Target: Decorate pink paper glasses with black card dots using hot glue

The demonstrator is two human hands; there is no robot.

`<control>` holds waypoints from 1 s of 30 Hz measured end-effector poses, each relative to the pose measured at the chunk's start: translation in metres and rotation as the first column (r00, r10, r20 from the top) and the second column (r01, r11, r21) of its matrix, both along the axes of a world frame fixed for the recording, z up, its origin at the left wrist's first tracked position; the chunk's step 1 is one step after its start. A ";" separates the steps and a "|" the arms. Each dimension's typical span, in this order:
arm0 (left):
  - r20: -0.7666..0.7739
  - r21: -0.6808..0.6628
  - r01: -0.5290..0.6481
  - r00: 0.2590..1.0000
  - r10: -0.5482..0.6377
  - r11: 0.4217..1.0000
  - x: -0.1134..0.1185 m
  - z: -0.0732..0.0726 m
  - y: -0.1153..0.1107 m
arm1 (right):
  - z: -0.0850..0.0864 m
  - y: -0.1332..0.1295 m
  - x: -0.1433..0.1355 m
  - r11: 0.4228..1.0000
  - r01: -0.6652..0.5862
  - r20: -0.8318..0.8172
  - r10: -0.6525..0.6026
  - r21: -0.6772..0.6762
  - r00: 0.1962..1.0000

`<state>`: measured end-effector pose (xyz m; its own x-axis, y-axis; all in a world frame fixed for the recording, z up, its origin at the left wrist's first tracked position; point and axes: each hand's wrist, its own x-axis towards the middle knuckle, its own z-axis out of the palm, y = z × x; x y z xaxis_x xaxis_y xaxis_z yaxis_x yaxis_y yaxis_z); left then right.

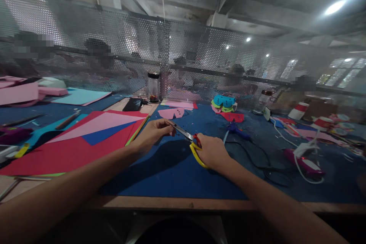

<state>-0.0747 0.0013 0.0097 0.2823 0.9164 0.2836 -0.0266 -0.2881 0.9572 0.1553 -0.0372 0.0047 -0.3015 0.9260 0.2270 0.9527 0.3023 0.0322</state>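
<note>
Forearms: bare, reaching in from the lower left and lower right corners and converging over the blue mat [171, 175] near the table's front edge.
Right hand [213, 150]: palm turned inward and down, fingers curled around the handles of the scissors, a closed grip.
Left hand [156, 133]: held to the left of the right hand, wrist low, fingers bent, thumb and fingertips drawn together at the far end of the blades; whether they pinch a scrap there I cannot tell.
Scissors [184, 132]: between the two hands above the mat, slanting up and leftward; slim grey metal blades lying close together, a pivot near the grip, yellow handle loop hanging below the fist, some red by the fingers.
Pink cut-out [171, 113]: flat on the mat beyond the left hand, mask-like, notched below, with small dark holes.
Red cut-out [233, 117]: farther right, in front of a blue cut-out [223, 101] that rests on green pieces.
Coloured sheets [77, 148]: overlapping beside the left forearm, mostly red, with pink and blue on top.
</note>
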 end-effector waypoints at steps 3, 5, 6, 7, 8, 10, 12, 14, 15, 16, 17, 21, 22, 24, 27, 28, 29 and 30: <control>0.003 0.000 -0.004 1.000 0.004 1.000 0.000 0.000 0.000 | 0.000 0.001 0.000 1.000 0.002 0.009 -0.002 0.005 1.000; 0.004 -0.006 -0.011 1.000 0.011 1.000 0.001 0.001 -0.001 | -0.001 0.001 0.000 1.000 0.004 0.012 -0.004 0.006 1.000; 0.003 -0.012 -0.015 1.000 0.015 1.000 0.001 0.001 -0.001 | -0.001 0.001 0.000 1.000 0.004 0.012 -0.004 0.005 1.000; 0.000 -0.017 -0.019 1.000 0.019 1.000 0.001 0.001 -0.001 | -0.001 0.001 0.000 1.000 0.004 0.012 -0.005 0.005 1.000; -0.002 -0.021 -0.022 1.000 0.022 1.000 0.001 0.001 -0.001 | -0.001 0.000 0.000 1.000 0.005 0.013 -0.005 0.004 1.000; 0.004 -0.026 -0.022 1.000 0.022 0.999 0.001 0.001 -0.001 | 0.000 0.000 0.000 1.000 0.004 0.015 -0.004 0.008 1.000; 0.010 -0.022 -0.017 1.000 0.018 1.000 0.001 0.001 -0.001 | 0.000 0.000 -0.001 1.000 0.004 0.018 -0.004 0.009 1.000; 0.011 -0.019 -0.017 1.000 0.017 1.000 0.001 0.001 -0.001 | 0.001 0.000 0.000 1.000 0.004 0.024 -0.004 0.005 1.000; 0.008 -0.020 -0.018 1.000 0.018 1.000 0.001 0.001 -0.001 | 0.001 0.000 0.000 1.000 0.005 0.028 -0.005 0.003 1.000; 0.006 -0.023 -0.020 1.000 0.021 1.000 0.001 0.000 -0.001 | 0.001 0.000 0.000 1.000 0.006 0.030 -0.006 0.001 1.000; 0.006 -0.025 -0.021 1.000 0.021 0.999 0.001 0.000 -0.001 | 0.001 0.000 0.000 1.000 0.005 0.032 -0.005 0.002 0.999; 0.003 -0.026 -0.019 1.000 0.019 0.999 0.001 0.000 -0.001 | 0.001 -0.001 0.000 1.000 0.001 0.035 -0.001 0.012 0.999; 0.001 -0.028 -0.019 1.000 0.019 0.999 0.001 0.000 -0.001 | 0.001 -0.001 0.000 1.000 0.001 0.036 -0.002 0.011 0.999; -0.004 -0.033 -0.019 1.000 0.019 0.999 0.001 0.000 0.000 | 0.001 -0.001 0.000 1.000 0.005 0.038 -0.005 0.008 0.999; -0.006 -0.031 -0.019 1.000 0.019 0.999 0.001 0.000 0.000 | 0.002 -0.001 -0.001 1.000 0.009 0.039 -0.009 0.002 0.999; -0.006 -0.030 -0.022 1.000 0.021 0.999 0.001 0.000 0.000 | 0.002 -0.001 -0.001 1.000 0.010 0.039 -0.010 -0.001 0.999; -0.007 -0.030 -0.026 1.000 0.026 0.999 0.001 -0.001 0.000 | 0.002 -0.001 -0.001 1.000 0.011 0.037 -0.011 -0.004 0.999; -0.006 -0.029 -0.030 1.000 0.029 0.999 0.001 -0.001 0.000 | 0.002 -0.001 -0.001 1.000 0.013 0.036 -0.013 -0.008 0.999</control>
<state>-0.0741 0.0018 0.0089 0.2565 0.9323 0.2549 -0.0127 -0.2604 0.9654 0.1544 -0.0381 0.0069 -0.2976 0.9316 0.2088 0.9547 0.2905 0.0646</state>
